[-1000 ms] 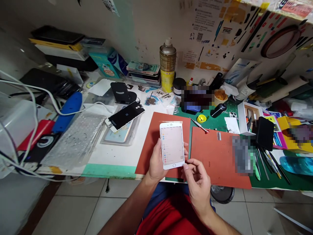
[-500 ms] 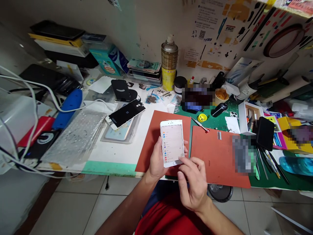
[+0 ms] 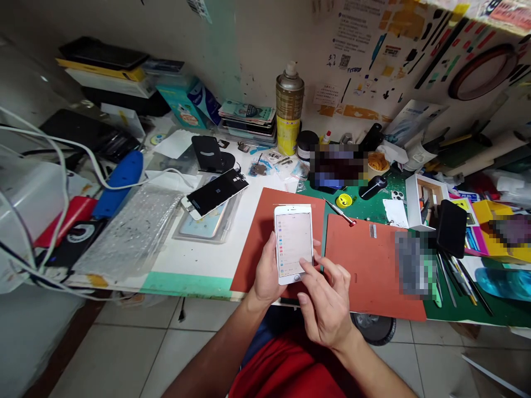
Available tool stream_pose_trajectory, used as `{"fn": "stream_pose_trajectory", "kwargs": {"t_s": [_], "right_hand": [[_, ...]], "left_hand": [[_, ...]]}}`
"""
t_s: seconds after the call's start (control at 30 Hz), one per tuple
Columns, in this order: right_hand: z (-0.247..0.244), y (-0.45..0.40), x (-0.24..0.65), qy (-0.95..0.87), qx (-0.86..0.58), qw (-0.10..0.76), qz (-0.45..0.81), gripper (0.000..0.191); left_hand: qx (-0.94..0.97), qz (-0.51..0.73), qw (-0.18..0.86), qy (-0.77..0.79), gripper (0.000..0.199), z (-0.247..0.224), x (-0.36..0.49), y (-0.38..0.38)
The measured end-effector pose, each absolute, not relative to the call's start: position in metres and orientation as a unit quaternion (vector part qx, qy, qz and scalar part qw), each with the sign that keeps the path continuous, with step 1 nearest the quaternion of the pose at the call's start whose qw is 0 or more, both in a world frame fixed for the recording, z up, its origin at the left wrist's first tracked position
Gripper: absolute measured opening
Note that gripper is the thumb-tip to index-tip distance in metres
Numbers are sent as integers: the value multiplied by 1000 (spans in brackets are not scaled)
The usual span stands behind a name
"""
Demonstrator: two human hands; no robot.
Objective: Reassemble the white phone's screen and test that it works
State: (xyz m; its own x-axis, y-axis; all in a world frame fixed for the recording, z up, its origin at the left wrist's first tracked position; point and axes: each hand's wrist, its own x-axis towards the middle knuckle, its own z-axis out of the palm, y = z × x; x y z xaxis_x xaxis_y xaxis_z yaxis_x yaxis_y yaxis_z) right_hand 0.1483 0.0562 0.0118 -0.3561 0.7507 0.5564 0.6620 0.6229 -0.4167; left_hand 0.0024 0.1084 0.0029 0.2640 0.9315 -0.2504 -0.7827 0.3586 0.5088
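A white smartphone [image 3: 293, 237] is held upright over the left red-brown mat [image 3: 253, 232], its lit screen showing a list with small coloured icons. My left hand [image 3: 267, 271] wraps round it from the left and behind, with fingertips showing past its right edge. My right hand [image 3: 327, 298] is in front of the phone's lower right, holding nothing. Its fingers are apart, and the index fingertip is at the lower part of the screen. A detached phone screen [image 3: 218, 193] with a black face lies to the left on a bagged phone part.
A second red-brown mat [image 3: 365, 265] lies to the right. A screwdriver [image 3: 338, 210] rests near its top edge. A spray can [image 3: 289, 110] stands at the wall. Bubble wrap [image 3: 128, 232] and white cables [image 3: 62, 166] lie left; tweezers and pens [image 3: 460, 276] lie right.
The list on the phone's screen has scrolled, showing other rows. My right index finger has moved up and slightly left on the screen. My left hand keeps its hold.
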Motion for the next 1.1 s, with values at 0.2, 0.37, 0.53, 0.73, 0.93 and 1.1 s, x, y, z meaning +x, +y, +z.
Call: {"fn": "stream_pose_trajectory", "kwargs": {"t_s": [0.2, 0.37, 0.53, 0.73, 0.93, 1.1], "right_hand": [[15, 47, 152, -807, -401, 429, 63, 30], [14, 45, 150, -812, -392, 425, 79, 33], [10, 46, 147, -834, -391, 381, 77, 36], [9, 54, 145, -816, -456, 350, 61, 35], [12, 51, 147, -835, -401, 371, 55, 31], [8, 53, 145, -830, -421, 361, 55, 35]], "left_hand": [[177, 550, 769, 273, 73, 6, 2, 110], [191, 553, 762, 277, 71, 8, 3, 111], [171, 549, 772, 273, 71, 7, 4, 110], [148, 560, 769, 271, 64, 2, 3, 108], [165, 544, 784, 251, 68, 8, 3, 110], [149, 547, 779, 268, 66, 6, 3, 109]]}}
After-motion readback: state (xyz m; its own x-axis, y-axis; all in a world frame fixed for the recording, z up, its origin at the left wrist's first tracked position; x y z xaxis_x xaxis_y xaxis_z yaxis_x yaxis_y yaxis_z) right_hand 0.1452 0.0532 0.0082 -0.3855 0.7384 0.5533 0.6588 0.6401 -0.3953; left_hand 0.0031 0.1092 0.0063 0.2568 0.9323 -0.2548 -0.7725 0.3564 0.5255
